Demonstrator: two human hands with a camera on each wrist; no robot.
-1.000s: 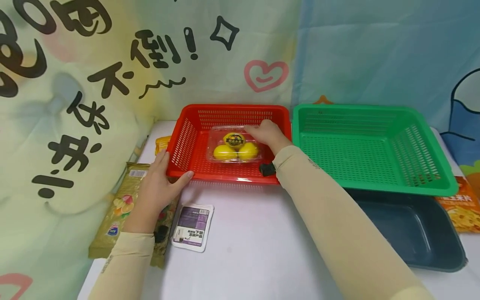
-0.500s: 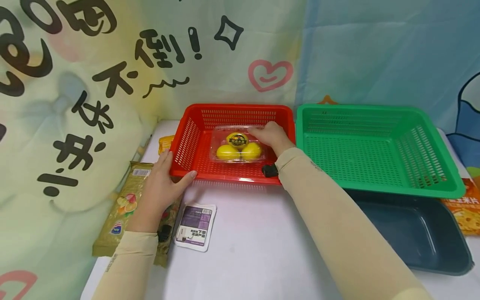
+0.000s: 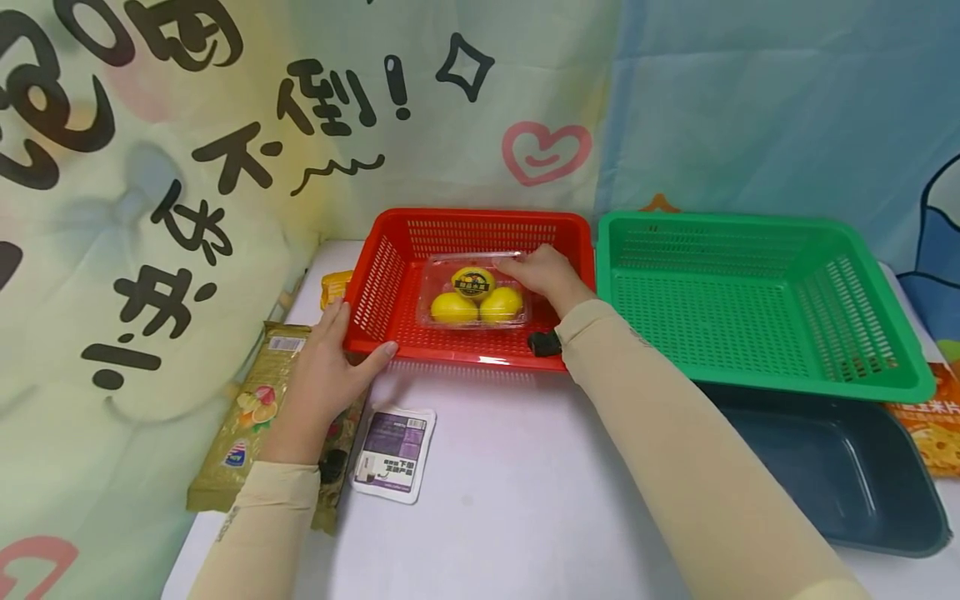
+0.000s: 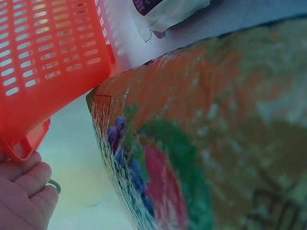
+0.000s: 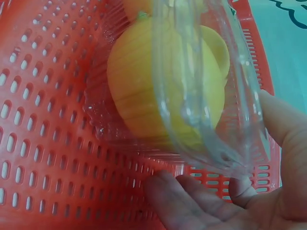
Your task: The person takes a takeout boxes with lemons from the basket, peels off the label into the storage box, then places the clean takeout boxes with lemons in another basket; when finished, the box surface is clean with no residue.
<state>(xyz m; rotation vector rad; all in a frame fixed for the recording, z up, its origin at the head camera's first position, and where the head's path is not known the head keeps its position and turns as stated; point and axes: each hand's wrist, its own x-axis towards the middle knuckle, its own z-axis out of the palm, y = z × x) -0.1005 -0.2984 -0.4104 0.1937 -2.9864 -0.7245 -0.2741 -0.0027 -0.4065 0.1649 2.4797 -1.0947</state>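
A clear plastic fruit box point(image 3: 474, 291) with yellow fruits and a black label sits in the red basket point(image 3: 450, 354). At its right end my right hand point(image 3: 551, 275) pinches it. In the right wrist view the thumb point(image 5: 283, 112) lies along the lid edge and the other fingers point(image 5: 192, 201) are on the opposite side, partly under the box. My left hand point(image 3: 318, 379) spans the basket's front-left corner, thumb on the front rim and fingers spread along the left side. The left wrist view shows its fingertips point(image 4: 36, 175) touching the basket's rim.
A green basket point(image 3: 697, 312) stands to the right, overlapping a dark blue bin point(image 3: 825, 475) in view. An orange snack bag point(image 3: 933, 425) lies at far right. Gold bag point(image 3: 247, 417) lies beneath the left forearm, with a purple-white packet point(image 3: 393, 454) beside it. A yellow packet point(image 3: 335, 287) lies behind.
The whole head view has shifted slightly, with everything sitting a little farther right in it. Both hands keep their places at the red basket and the fruit box.
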